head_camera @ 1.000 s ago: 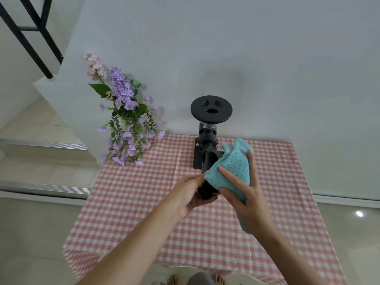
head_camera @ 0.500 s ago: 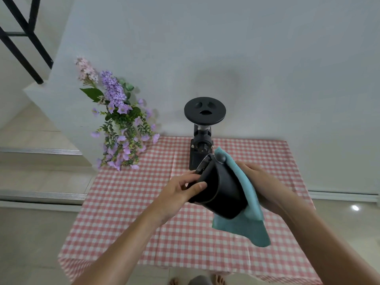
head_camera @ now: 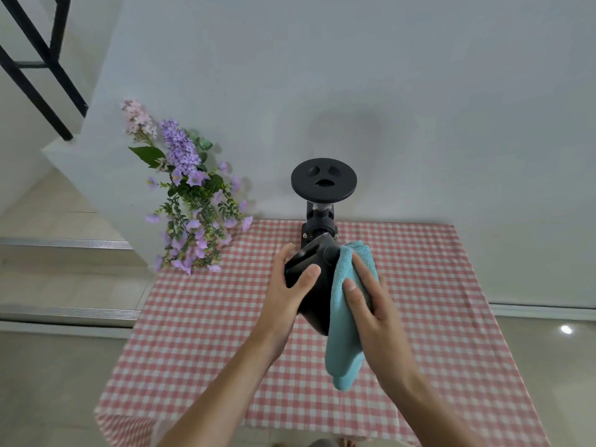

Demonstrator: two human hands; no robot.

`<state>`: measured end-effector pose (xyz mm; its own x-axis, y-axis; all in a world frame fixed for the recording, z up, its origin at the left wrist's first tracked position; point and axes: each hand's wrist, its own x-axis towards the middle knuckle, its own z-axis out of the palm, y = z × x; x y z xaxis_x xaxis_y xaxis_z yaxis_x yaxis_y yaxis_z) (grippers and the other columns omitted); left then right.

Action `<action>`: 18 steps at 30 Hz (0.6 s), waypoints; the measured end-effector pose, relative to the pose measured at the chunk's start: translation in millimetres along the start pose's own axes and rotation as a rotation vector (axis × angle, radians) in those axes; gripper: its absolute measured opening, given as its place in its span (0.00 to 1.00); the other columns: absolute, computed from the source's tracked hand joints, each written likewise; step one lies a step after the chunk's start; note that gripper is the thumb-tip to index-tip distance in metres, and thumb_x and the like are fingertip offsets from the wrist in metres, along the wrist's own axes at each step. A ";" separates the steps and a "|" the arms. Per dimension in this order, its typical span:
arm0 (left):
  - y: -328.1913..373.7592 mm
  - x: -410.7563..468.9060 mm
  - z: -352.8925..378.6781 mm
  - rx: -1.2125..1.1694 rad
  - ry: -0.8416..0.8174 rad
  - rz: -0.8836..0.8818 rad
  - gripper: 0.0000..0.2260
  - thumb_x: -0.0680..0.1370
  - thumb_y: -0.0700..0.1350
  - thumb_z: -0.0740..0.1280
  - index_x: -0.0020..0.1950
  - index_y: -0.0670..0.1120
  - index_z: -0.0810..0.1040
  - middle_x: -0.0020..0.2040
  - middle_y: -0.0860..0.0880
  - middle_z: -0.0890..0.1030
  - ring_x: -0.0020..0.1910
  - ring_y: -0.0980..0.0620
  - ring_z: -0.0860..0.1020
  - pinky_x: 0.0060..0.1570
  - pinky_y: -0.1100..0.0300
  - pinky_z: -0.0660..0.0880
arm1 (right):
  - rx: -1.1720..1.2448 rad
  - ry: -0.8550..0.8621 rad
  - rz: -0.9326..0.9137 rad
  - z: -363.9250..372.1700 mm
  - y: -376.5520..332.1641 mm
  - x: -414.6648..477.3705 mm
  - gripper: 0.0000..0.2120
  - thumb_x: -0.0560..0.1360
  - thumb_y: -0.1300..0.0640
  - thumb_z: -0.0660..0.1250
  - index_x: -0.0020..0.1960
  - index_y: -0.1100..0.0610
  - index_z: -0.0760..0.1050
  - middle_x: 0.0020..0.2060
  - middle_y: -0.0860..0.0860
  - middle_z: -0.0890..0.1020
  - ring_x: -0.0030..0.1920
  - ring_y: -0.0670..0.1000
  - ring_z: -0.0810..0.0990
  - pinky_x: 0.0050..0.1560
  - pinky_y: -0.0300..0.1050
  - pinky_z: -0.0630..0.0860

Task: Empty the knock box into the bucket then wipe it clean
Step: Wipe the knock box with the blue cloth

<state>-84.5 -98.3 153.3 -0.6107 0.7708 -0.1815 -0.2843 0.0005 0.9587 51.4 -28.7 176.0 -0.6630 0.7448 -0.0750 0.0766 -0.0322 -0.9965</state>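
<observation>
The black knock box (head_camera: 317, 290) is held tilted in the air above the table, its open top turned away to the upper left. My left hand (head_camera: 292, 293) grips its left side, thumb across the front. My right hand (head_camera: 371, 304) presses a teal cloth (head_camera: 346, 321) flat against the box's right side; the cloth's loose end hangs down below the box. No bucket is in view.
A black coffee grinder (head_camera: 322, 201) stands at the back of the table, right behind the knock box. The table carries a red-and-white checked cloth (head_camera: 200, 317). Purple and pink flowers (head_camera: 190, 201) stand at the back left corner. Steps lie to the left.
The cloth went from over the top of the knock box to its right side. The box has turned in my left hand and now sits more upright.
</observation>
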 end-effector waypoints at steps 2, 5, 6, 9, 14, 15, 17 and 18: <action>2.5 -2.9 0.3 0.040 -0.044 0.001 0.34 0.65 0.59 0.77 0.69 0.62 0.71 0.64 0.55 0.83 0.63 0.55 0.83 0.63 0.50 0.80 | -0.042 -0.005 -0.050 0.4 0.9 -0.1 0.18 0.75 0.41 0.61 0.62 0.24 0.70 0.68 0.42 0.73 0.67 0.36 0.73 0.61 0.30 0.73; 10.7 -5.3 -1.8 0.121 -0.074 0.025 0.37 0.66 0.54 0.78 0.74 0.54 0.71 0.65 0.52 0.84 0.64 0.50 0.83 0.66 0.42 0.78 | -0.107 -0.063 -0.115 -5.5 -3.6 2.1 0.18 0.80 0.42 0.59 0.68 0.28 0.69 0.71 0.42 0.71 0.71 0.39 0.71 0.72 0.42 0.71; 12.9 -4.9 -4.7 0.138 -0.092 0.025 0.37 0.66 0.54 0.78 0.74 0.53 0.71 0.65 0.51 0.83 0.65 0.50 0.82 0.67 0.43 0.77 | -0.121 -0.101 -0.123 -9.3 -5.9 4.9 0.19 0.81 0.43 0.59 0.71 0.32 0.69 0.72 0.42 0.71 0.72 0.41 0.71 0.73 0.46 0.70; 15.9 -5.7 -16.9 0.199 -0.236 0.028 0.35 0.69 0.52 0.74 0.76 0.51 0.71 0.69 0.49 0.81 0.69 0.49 0.79 0.69 0.51 0.75 | -0.122 -0.234 -0.080 -20.9 -22.1 17.5 0.20 0.82 0.44 0.58 0.73 0.38 0.70 0.71 0.39 0.74 0.71 0.39 0.73 0.72 0.42 0.68; 12.7 -12.8 -18.7 0.173 -0.357 -0.005 0.33 0.71 0.52 0.72 0.75 0.49 0.71 0.71 0.45 0.80 0.71 0.44 0.77 0.69 0.47 0.75 | -0.014 -0.295 0.076 -25.0 -44.2 31.2 0.14 0.84 0.47 0.55 0.63 0.38 0.76 0.55 0.31 0.84 0.56 0.30 0.80 0.59 0.29 0.75; 11.1 -12.4 -17.4 0.144 -0.334 0.002 0.33 0.72 0.54 0.72 0.76 0.48 0.71 0.71 0.44 0.79 0.71 0.43 0.77 0.69 0.46 0.75 | -0.021 -0.289 0.062 -22.7 -43.6 31.0 0.15 0.84 0.46 0.55 0.66 0.38 0.75 0.61 0.31 0.81 0.62 0.31 0.77 0.67 0.34 0.72; 8.4 -12.2 -15.2 0.032 -0.233 0.002 0.38 0.72 0.60 0.75 0.77 0.45 0.69 0.73 0.40 0.77 0.72 0.41 0.75 0.71 0.43 0.72 | -0.079 -0.274 -0.015 -15.0 -40.1 27.4 0.21 0.81 0.43 0.58 0.74 0.36 0.67 0.74 0.35 0.71 0.74 0.35 0.66 0.78 0.45 0.61; 7.9 -12.3 -14.6 -0.038 -0.165 -0.016 0.40 0.72 0.63 0.75 0.77 0.45 0.69 0.74 0.39 0.76 0.73 0.40 0.75 0.72 0.41 0.71 | -0.143 -0.272 -0.075 -9.8 -38.2 24.1 0.23 0.79 0.42 0.58 0.74 0.33 0.64 0.78 0.36 0.64 0.77 0.34 0.60 0.80 0.44 0.58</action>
<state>-90.1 -117.0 159.9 -0.4771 0.8651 -0.1549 -0.3224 -0.0083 0.9466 39.8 -3.0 212.6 -0.8442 0.5353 -0.0271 0.1106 0.1245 -0.9860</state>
